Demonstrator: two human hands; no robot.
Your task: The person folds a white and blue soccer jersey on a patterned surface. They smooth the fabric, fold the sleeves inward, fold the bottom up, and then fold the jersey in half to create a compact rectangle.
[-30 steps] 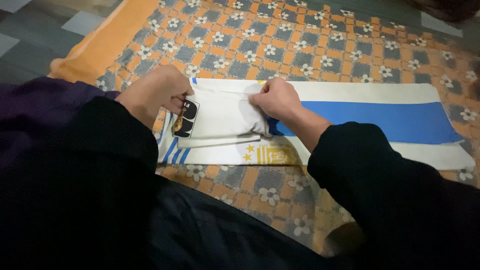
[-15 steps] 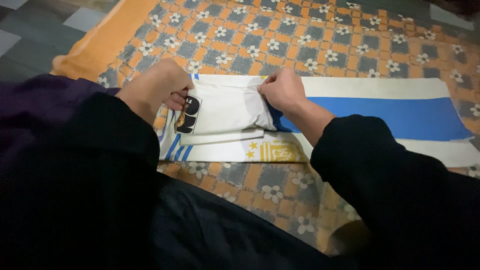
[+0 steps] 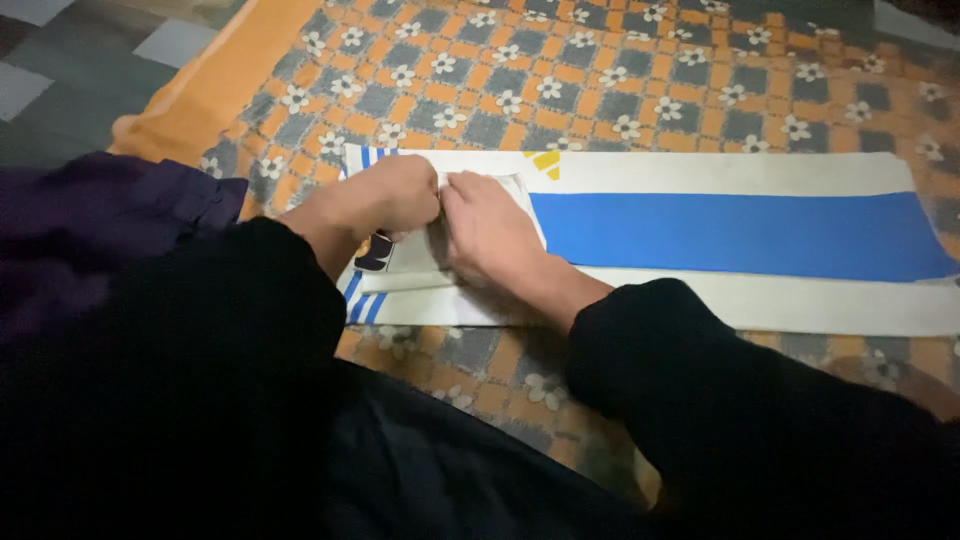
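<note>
Orange and grey patterned bedding [image 3: 640,90], checked with small white flowers, covers the floor under your arms, and grey tiles [image 3: 60,90] show past its far left corner. On it lies a long white cloth [image 3: 760,300] with a wide blue stripe [image 3: 740,235] running toward the right edge. Its left end is folded over into a thick white bundle [image 3: 410,262] bearing a dark printed patch. Your left hand [image 3: 375,200] is clenched on the top of that bundle, and your right hand [image 3: 490,230] presses and pinches the fold just beside it, the two hands touching. Thin blue stripes [image 3: 360,305] edge the near left corner, and a small yellow mark [image 3: 545,160] sits at the cloth's far edge.
</note>
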